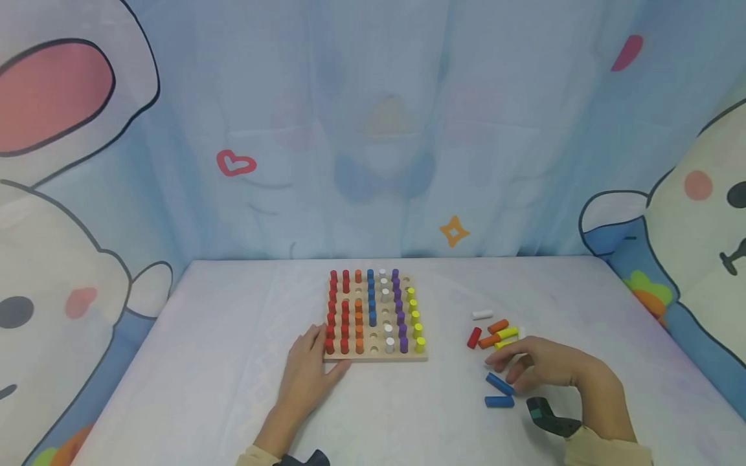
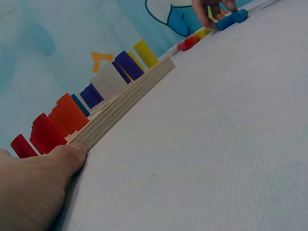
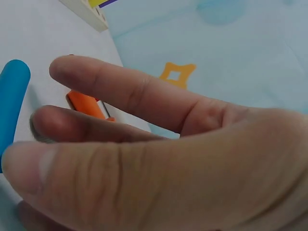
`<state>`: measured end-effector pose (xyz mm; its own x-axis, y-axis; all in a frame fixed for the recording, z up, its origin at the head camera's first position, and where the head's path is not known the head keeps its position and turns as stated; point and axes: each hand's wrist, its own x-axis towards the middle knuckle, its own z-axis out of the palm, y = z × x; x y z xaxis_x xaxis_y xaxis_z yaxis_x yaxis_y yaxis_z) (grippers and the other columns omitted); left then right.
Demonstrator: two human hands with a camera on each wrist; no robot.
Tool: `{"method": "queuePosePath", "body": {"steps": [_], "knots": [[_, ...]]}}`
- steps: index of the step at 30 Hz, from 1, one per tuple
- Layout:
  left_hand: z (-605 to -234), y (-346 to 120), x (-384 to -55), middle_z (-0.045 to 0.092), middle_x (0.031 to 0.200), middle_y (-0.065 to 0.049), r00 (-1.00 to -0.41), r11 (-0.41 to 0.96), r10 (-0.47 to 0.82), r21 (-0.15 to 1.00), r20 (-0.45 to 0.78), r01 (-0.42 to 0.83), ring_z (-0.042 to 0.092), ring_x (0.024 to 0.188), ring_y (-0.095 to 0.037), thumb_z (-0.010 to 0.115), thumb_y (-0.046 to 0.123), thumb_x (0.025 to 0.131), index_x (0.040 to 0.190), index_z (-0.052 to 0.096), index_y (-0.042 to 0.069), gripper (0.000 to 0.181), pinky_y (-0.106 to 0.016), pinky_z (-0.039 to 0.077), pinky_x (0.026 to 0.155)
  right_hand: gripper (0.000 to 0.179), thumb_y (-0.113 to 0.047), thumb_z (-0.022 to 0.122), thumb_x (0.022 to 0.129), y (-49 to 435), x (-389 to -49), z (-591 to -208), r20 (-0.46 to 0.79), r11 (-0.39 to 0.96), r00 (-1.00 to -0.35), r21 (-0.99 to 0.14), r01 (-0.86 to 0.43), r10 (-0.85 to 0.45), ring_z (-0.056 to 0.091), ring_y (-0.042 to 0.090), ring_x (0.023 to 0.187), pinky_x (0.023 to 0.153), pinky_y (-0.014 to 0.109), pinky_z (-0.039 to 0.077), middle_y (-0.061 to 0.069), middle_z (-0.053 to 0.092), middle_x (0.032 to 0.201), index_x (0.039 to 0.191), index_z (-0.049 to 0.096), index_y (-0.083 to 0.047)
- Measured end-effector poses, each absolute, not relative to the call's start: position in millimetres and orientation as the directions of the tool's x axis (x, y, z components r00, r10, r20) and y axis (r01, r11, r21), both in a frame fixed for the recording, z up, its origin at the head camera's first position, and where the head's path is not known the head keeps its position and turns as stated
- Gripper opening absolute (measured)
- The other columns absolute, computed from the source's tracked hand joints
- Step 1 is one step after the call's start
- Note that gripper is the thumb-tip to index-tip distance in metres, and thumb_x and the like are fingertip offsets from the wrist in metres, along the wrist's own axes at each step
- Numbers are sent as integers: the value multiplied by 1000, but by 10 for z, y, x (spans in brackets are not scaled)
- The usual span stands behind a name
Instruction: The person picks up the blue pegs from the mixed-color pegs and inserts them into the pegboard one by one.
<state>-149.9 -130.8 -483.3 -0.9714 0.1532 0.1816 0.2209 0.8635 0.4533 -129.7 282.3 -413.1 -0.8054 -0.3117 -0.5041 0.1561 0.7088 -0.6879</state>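
Observation:
A wooden pegboard (image 1: pixel 373 355) holds rows of red, orange, blue, white, purple and yellow pegs, with some bare holes among them. At its front left corner is my left hand (image 1: pixel 307 372), fingers along the left side and thumb (image 2: pixel 72 156) against the front edge. My right hand (image 1: pixel 548 362) hovers over loose pegs on the right, thumb and fingers apart. Nearest to it lies a slanted blue peg (image 1: pixel 499 384); in the right wrist view the thumb tip overlaps a blue peg (image 3: pixel 12 101), and contact cannot be told. Another blue peg (image 1: pixel 499 402) lies just in front.
Behind the right hand lie a red peg (image 1: pixel 474 337), a white peg (image 1: pixel 482 315), an orange peg (image 1: pixel 498 326) and a yellow peg (image 1: pixel 507 332), among others partly hidden by the fingers. A white cloth (image 1: pixel 204 362) covers the table. A printed blue curtain (image 1: pixel 379 213) hangs behind it.

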Motion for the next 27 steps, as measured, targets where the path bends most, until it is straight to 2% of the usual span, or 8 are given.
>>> {"method": "queuePosePath", "body": {"steps": [9, 18, 27], "knots": [[-4833, -1310, -1496, 44, 145, -9, -971, 860, 151, 459, 186, 222, 39, 136, -28, 67, 55, 81, 144, 39, 6, 85, -46, 30, 115, 48, -1, 77, 70, 2726, -1323, -4150, -505, 749, -805, -652, 119, -311, 54, 21, 88, 72, 34, 55, 3, 65, 110, 115, 67, -16], [-4840, -1294, -1501, 44, 144, -9, -970, 858, 155, 461, 185, 225, 40, 135, -27, 67, 56, 80, 145, 39, 7, 86, -46, 30, 115, 44, -4, 79, 69, 2623, -1336, -4175, -484, 798, -835, -595, 96, -261, 52, 21, 80, 68, 32, 51, 5, 59, 86, 109, 69, -19], [-4842, -1310, -1501, 43, 145, -9, -972, 866, 152, 450, 181, 219, 40, 136, -27, 67, 56, 80, 144, 39, 7, 85, -45, 31, 115, 44, -13, 83, 69, 2560, -1371, -4221, -438, 816, -864, -575, 58, -247, 52, 19, 81, 72, 32, 52, 2, 59, 86, 109, 69, -21]]}}
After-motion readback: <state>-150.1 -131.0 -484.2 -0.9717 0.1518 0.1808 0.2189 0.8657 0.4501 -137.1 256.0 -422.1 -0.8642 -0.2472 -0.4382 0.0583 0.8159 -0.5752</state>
